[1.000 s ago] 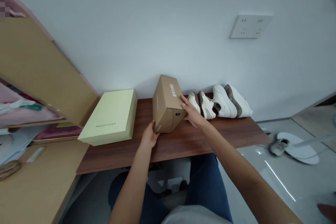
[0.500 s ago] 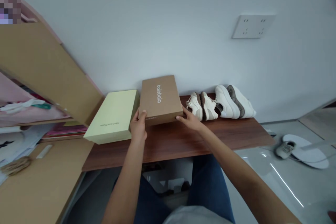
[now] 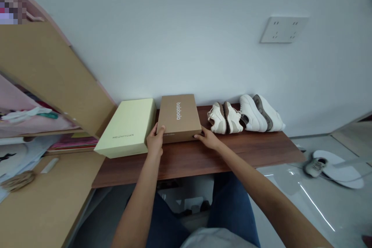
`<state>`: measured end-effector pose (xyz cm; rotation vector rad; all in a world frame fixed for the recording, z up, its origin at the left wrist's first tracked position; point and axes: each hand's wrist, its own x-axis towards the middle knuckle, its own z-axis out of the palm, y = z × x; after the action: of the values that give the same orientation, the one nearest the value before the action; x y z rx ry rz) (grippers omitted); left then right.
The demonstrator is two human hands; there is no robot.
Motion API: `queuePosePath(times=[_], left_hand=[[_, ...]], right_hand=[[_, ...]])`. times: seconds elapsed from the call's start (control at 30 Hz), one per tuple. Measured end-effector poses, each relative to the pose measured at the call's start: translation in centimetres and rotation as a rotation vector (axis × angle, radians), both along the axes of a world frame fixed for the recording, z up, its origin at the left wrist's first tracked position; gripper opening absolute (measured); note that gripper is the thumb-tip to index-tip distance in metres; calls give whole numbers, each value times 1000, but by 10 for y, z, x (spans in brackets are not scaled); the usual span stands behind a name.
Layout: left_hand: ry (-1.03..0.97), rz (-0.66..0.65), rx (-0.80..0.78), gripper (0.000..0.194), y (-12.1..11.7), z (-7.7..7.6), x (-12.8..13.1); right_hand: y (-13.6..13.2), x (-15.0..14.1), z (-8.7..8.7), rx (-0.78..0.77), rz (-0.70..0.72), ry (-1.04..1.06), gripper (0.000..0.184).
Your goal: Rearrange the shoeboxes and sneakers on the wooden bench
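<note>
A brown shoebox marked "balabala" rests on the dark wooden board, close to the wall. My left hand grips its front left corner, thumb on the lid. At the front right corner, my right hand holds the box's side, thumb against the front face. Left of it lies a pale yellow box marked "MEIZHIYUAN", a narrow gap away at the back. To the right stand small beige shoes with brown soles and a pair of larger white shoes, partly leaning on each other.
A tan desk with a shelf panel borders the board on the left. A wall socket plate is at the upper right. On the floor at right, a grey shoe sits by a round white base.
The brown shoebox has come down from a raised, tilted position to lie on the board, both hands still on it. The view has shifted slightly.
</note>
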<state>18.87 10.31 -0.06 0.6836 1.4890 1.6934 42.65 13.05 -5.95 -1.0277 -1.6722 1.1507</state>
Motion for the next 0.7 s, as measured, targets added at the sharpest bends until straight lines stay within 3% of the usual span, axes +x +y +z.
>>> queuePosePath(times=[0.3,0.7], left_hand=[[-14,-9,-9,50,1,-10,-5],[8,-22,-21,50,9,-9,-8]], right_hand=[[7,-4,-12,-6,-61,-91,74],[9,-7,2,-17,-55,-111,76]])
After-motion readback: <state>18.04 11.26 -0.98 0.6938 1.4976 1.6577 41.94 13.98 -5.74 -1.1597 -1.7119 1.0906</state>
